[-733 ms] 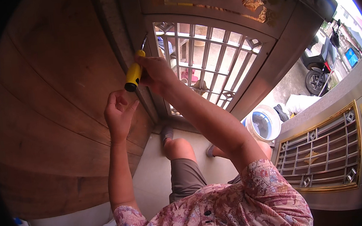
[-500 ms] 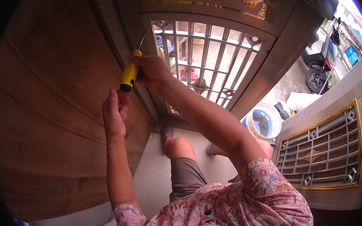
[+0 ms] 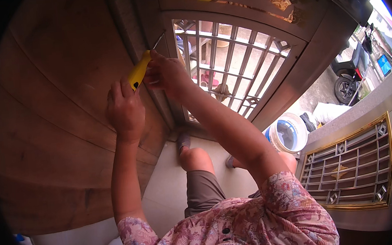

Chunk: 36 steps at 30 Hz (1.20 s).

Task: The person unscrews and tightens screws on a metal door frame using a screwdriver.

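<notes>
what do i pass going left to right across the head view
Brown wooden panel → left hand → yellow-handled screwdriver → right hand → metal bars of the door → white bucket → motorbike

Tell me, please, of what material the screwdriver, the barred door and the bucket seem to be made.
Screwdriver: probably smooth plastic for the yellow handle, evenly coloured; its thin, shiny shaft looks like steel. Barred door: apparently metal, given its brownish sheen; which metal is unclear. Bucket: likely smooth plastic, white with a thick rim.
</notes>
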Each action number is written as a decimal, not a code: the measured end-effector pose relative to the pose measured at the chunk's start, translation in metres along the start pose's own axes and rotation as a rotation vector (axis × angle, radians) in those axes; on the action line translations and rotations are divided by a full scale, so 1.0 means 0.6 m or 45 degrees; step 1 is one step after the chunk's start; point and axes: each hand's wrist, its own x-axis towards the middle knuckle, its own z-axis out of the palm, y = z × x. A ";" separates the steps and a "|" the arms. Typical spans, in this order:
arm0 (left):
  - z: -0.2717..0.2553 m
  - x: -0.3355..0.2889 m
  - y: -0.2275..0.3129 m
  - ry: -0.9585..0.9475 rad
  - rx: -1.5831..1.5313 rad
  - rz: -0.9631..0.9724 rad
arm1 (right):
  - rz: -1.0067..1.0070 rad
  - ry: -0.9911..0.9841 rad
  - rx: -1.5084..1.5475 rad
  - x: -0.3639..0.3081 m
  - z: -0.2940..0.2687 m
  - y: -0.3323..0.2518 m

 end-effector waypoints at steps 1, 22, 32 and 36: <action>0.001 0.001 0.000 0.049 0.095 0.089 | -0.007 -0.033 0.007 -0.002 0.003 -0.002; 0.005 0.010 -0.014 -0.748 -1.888 -1.323 | -0.115 0.023 -0.026 0.025 0.023 0.008; 0.000 0.029 -0.011 -0.480 -0.498 -0.183 | -0.141 -0.241 0.291 0.037 -0.002 0.030; 0.009 0.014 0.002 -0.523 -0.122 -0.089 | -0.049 -0.219 0.335 0.029 -0.003 0.019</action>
